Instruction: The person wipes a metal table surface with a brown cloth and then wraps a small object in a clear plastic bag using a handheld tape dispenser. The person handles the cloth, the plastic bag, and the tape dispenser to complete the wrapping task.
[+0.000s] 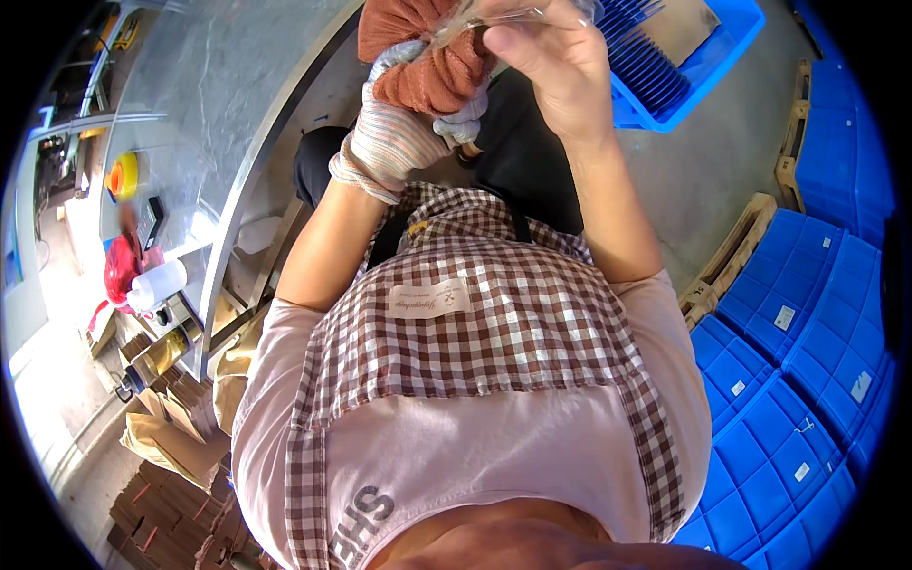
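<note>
My left hand (pixel 394 142), in a striped knit glove with greyish fingertips, is wrapped round a bunched rust-brown cloth (pixel 432 81) at the top of the view. My right hand (pixel 568 71) is bare, its thumb bent toward its fingers, which run close to the upper edge. Between this thumb and the fingers passes a piece of thin clear plastic film (pixel 465 21), which stretches across to the cloth. Whatever the cloth may cover is hidden.
A blue crate (pixel 676 122) with a row of thin dark-blue plates stands at the upper right. Stacked blue boxes (pixel 779 313) on wooden pallets line the right. To the left is a metal-topped table (pixel 214 85) with a yellow tape roll (pixel 122 177) and a white bottle (pixel 160 283); flattened cardboard (pixel 161 513) lies below.
</note>
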A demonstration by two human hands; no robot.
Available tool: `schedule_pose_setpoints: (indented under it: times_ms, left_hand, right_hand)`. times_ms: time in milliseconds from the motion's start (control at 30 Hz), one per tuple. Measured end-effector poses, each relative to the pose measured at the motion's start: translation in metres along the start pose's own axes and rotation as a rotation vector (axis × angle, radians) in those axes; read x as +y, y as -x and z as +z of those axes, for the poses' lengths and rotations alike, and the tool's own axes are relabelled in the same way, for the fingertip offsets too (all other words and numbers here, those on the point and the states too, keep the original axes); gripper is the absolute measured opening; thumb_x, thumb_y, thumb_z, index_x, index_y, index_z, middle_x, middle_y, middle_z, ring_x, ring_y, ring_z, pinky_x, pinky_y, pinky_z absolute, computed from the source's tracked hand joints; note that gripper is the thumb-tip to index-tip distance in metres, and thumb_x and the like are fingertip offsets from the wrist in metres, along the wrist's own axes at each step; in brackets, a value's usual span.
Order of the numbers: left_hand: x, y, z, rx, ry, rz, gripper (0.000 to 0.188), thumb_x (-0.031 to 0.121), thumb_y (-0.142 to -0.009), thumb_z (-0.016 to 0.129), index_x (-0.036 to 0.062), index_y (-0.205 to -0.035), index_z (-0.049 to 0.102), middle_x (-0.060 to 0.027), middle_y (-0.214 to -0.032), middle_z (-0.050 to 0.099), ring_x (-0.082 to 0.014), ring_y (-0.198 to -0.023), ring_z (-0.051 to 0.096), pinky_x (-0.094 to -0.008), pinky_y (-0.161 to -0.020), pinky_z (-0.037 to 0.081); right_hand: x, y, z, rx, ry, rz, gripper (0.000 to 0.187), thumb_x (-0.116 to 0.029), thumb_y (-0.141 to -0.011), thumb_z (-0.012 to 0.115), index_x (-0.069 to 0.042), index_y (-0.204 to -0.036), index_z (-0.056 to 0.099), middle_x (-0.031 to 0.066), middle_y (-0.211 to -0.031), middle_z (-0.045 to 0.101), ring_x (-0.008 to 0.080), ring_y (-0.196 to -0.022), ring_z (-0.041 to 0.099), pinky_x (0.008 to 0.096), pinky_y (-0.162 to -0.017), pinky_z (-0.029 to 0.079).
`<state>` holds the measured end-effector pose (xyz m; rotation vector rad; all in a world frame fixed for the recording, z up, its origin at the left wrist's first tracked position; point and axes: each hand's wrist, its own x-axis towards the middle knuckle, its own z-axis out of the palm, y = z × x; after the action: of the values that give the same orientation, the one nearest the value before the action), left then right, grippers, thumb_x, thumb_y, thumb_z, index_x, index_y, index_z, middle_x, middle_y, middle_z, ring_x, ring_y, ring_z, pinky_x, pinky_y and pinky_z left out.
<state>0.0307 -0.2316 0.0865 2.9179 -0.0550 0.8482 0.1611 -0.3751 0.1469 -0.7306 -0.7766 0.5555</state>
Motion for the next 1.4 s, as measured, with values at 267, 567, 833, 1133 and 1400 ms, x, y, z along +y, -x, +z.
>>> schedule_pose_setpoints:
  times_ms: [267,567,833,1133,1400]
  left_hand:
    - [0.014,-0.013,-0.023,-0.068,-0.414,0.117,0.046,0.045,-0.088,0.069,0.0223,-0.128,0.06,0.0012,-0.122,0.067,-0.023,-0.11,0.066,-0.039,-0.093,0.052]
    - [0.01,-0.014,-0.007,0.024,-2.92,0.504,0.053,0.039,-0.1,0.057,0.0045,-0.14,0.049,-0.0093,-0.131,0.062,-0.0177,-0.113,0.063,-0.0307,-0.102,0.05]
    - [0.035,-0.029,-0.038,-0.048,-3.914,1.447,0.039,0.035,-0.103,0.055,0.0031,-0.124,0.064,-0.0053,-0.113,0.068,-0.0113,-0.099,0.063,-0.0278,-0.089,0.05]
    - [0.016,-0.016,-0.018,0.407,-4.159,1.508,0.035,0.033,-0.104,0.052,0.0042,-0.123,0.06,-0.003,-0.11,0.065,-0.0127,-0.099,0.061,-0.0286,-0.086,0.049]
    - [0.026,-0.022,-0.029,0.465,-4.174,1.389,0.04,0.041,-0.106,0.051,0.0038,-0.117,0.061,-0.0062,-0.106,0.064,-0.0133,-0.096,0.061,-0.0273,-0.084,0.048]
  right_hand:
    - [-0.005,0.002,-0.03,-0.092,0.313,0.016,0.009,-0.007,-0.094,0.071,-0.001,-0.09,0.066,0.0054,-0.092,0.066,0.0145,-0.087,0.062,0.0283,-0.079,0.049]
    - [-0.019,-0.009,-0.029,-0.265,0.268,-0.221,0.021,-0.019,-0.096,0.07,0.0,-0.088,0.065,0.0085,-0.084,0.065,0.0196,-0.08,0.06,0.0327,-0.071,0.047]
    - [-0.087,0.014,-0.087,-0.114,0.688,0.029,0.04,-0.001,-0.092,0.066,0.002,-0.131,0.059,0.0171,-0.125,0.067,0.0257,-0.118,0.064,0.0372,-0.101,0.051]
    - [-0.054,0.023,0.015,-0.27,1.327,-0.303,0.023,-0.008,-0.085,0.075,-0.006,-0.109,0.074,0.0071,-0.1,0.069,0.0257,-0.083,0.066,0.0334,-0.075,0.055]
    - [-0.049,0.022,0.015,-0.365,1.407,-0.246,0.029,-0.011,-0.084,0.077,-0.005,-0.113,0.072,0.0081,-0.106,0.066,0.0233,-0.09,0.067,0.0344,-0.079,0.053]
